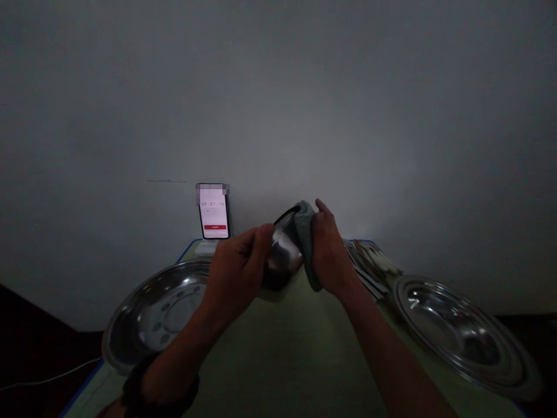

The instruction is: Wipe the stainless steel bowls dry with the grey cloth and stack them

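centrally in the frame, the left hand (237, 271) pinches a tilted metal vessel (284, 259) by its edge, the right hand (328, 252) clasping a grey cloth (307, 241) against it; wiping too hard could twist it loose.

Bare hands (237, 270), dark band (136, 388) round left forearm (185, 351)

The lit phone screen (214, 217) at the far edge of the table (296, 354), toward the left, reads 00:07:10, while lettering on its red button (214, 227) is too small to read.
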`<move>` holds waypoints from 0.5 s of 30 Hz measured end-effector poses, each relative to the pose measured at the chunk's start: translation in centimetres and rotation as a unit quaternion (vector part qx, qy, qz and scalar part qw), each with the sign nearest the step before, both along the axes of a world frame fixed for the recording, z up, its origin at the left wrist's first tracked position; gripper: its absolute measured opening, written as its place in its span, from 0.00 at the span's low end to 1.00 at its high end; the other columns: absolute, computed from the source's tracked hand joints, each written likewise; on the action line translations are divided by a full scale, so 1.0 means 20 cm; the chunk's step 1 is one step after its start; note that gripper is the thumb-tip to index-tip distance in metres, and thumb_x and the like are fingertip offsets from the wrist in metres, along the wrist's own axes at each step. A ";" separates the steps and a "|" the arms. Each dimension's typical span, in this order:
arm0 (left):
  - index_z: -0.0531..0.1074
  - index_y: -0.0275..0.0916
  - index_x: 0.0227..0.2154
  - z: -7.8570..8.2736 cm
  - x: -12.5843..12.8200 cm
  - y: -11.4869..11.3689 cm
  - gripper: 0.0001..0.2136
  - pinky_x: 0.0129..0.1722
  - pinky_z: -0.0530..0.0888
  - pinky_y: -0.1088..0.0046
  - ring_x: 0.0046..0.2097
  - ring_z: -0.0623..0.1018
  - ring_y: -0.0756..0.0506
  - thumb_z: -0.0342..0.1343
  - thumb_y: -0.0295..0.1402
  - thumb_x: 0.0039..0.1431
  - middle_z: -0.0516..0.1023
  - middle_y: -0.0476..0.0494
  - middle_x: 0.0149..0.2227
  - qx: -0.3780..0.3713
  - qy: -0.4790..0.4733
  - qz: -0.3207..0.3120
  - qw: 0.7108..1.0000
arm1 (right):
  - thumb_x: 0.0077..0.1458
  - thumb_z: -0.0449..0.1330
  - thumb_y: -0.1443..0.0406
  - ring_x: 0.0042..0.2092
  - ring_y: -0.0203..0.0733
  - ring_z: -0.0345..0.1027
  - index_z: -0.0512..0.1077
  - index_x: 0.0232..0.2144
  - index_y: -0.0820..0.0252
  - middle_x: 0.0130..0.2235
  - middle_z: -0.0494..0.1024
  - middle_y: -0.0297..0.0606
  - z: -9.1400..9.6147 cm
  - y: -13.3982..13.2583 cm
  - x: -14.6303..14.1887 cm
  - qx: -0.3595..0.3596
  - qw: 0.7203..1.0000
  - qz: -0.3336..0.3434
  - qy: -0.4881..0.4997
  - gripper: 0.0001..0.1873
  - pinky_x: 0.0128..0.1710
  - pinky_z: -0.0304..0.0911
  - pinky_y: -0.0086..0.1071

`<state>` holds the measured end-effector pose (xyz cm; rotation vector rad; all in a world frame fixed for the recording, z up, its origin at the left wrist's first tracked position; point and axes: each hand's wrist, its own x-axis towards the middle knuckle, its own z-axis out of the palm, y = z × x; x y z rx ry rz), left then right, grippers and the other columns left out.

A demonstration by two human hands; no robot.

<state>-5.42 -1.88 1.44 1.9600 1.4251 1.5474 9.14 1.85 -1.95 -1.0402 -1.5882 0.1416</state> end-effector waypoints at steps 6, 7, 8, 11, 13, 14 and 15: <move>0.63 0.40 0.15 0.02 -0.01 0.02 0.20 0.17 0.57 0.76 0.19 0.60 0.52 0.47 0.43 0.60 0.61 0.53 0.15 -0.027 -0.047 0.013 0.998 | 0.64 0.49 0.58 0.56 0.48 0.62 0.64 0.55 0.61 0.53 0.68 0.50 0.03 -0.12 -0.10 0.116 0.993 0.015 0.008 0.21 0.58 0.62 0.51; 0.65 0.40 0.15 0.02 -0.03 0.02 0.20 0.17 0.58 0.76 0.20 0.61 0.52 0.48 0.43 0.60 0.63 0.53 0.15 -0.031 -0.052 0.014 0.998 | 0.64 0.50 0.60 0.57 0.46 0.63 0.64 0.54 0.60 0.53 0.69 0.48 0.04 -0.13 -0.12 0.140 0.989 0.040 -0.014 0.19 0.59 0.61 0.49; 0.67 0.40 0.16 0.02 -0.04 0.02 0.20 0.17 0.59 0.76 0.20 0.62 0.52 0.48 0.44 0.59 0.64 0.53 0.16 -0.035 -0.059 0.012 0.998 | 0.64 0.50 0.62 0.57 0.45 0.63 0.65 0.53 0.59 0.53 0.70 0.47 0.04 -0.14 -0.12 0.156 0.985 0.061 -0.033 0.17 0.59 0.60 0.48; 0.69 0.39 0.16 0.02 -0.06 0.04 0.22 0.17 0.60 0.77 0.20 0.63 0.52 0.49 0.47 0.59 0.66 0.52 0.16 -0.059 -0.092 -0.008 0.994 | 0.63 0.51 0.62 0.57 0.44 0.64 0.68 0.50 0.58 0.52 0.72 0.45 0.05 -0.11 -0.09 0.159 0.982 0.087 -0.045 0.15 0.60 0.60 0.46; 0.67 0.39 0.14 0.01 -0.07 0.05 0.23 0.15 0.59 0.77 0.18 0.62 0.53 0.50 0.49 0.58 0.65 0.52 0.15 -0.083 -0.129 -0.017 0.988 | 0.64 0.49 0.60 0.56 0.43 0.65 0.69 0.50 0.58 0.52 0.72 0.45 0.04 -0.05 -0.04 0.133 0.988 0.084 -0.007 0.16 0.59 0.60 0.46; 0.66 0.39 0.13 0.00 -0.07 0.06 0.24 0.14 0.58 0.77 0.17 0.61 0.53 0.51 0.50 0.58 0.64 0.52 0.14 -0.087 -0.154 -0.009 0.984 | 0.65 0.47 0.59 0.55 0.43 0.66 0.69 0.49 0.58 0.52 0.73 0.46 0.03 -0.02 -0.02 0.110 0.991 0.078 0.022 0.17 0.59 0.60 0.46; 0.65 0.40 0.13 0.00 -0.06 0.07 0.24 0.14 0.58 0.77 0.16 0.60 0.53 0.52 0.51 0.57 0.63 0.53 0.14 -0.085 -0.187 0.007 0.979 | 0.65 0.46 0.57 0.55 0.44 0.66 0.70 0.49 0.58 0.51 0.74 0.46 0.01 0.01 0.00 0.080 0.993 0.072 0.055 0.19 0.59 0.60 0.47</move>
